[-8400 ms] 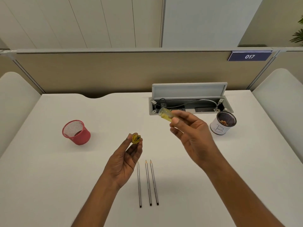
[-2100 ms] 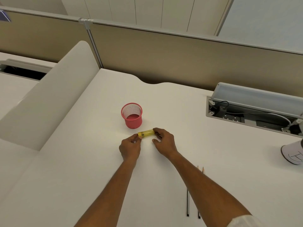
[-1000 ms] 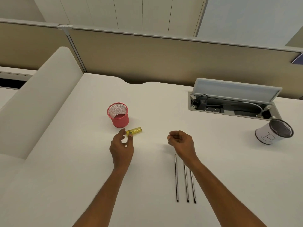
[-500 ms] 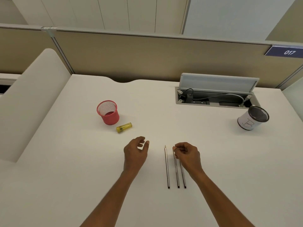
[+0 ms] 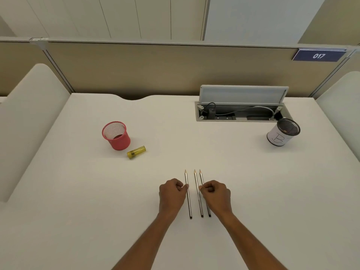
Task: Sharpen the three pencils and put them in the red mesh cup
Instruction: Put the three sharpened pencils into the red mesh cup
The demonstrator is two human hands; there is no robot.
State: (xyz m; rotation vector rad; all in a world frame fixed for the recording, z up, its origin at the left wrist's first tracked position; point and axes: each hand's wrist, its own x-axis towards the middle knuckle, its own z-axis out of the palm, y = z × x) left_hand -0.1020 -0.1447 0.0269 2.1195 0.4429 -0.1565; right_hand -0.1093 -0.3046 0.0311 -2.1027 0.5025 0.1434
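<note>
So we've just let go of the yellow sharpener (image 5: pixel 136 152): a second ago our left hand (image 5: pixel 171 193) was still on it next to the red mesh cup (image 5: pixel 116 135), and now it's lying on its side on the desk (image 5: pixel 78 191), well out ahead and to the left of that hand, just beside the cup. Both hands have dropped back to the three pencils (image 5: pixel 196 193), which haven't gone anywhere; they lie side by side, points aimed away from us. All three tips look pointed already, so our guess is the sharpening is done and what's left is getting them into the cup, which looks empty from here. The left hand is curled into a loose fist, knuckles up, thumb and forefinger pinched down at the leftmost pencil a bit above its middle. We can't tell if it's actually gripped or just touched, as it's still flat on the desk. The right hand (image 5: pixel 215 193) mirrors it, curled with fingertips meeting at the two right-hand pencils, covering part of the outer one; same deal, no lift yet. Both forearms come in low from the bottom edge, angled toward each other. The white cup (image 5: pixel 282 133) sits far off beyond the right hand.
</note>
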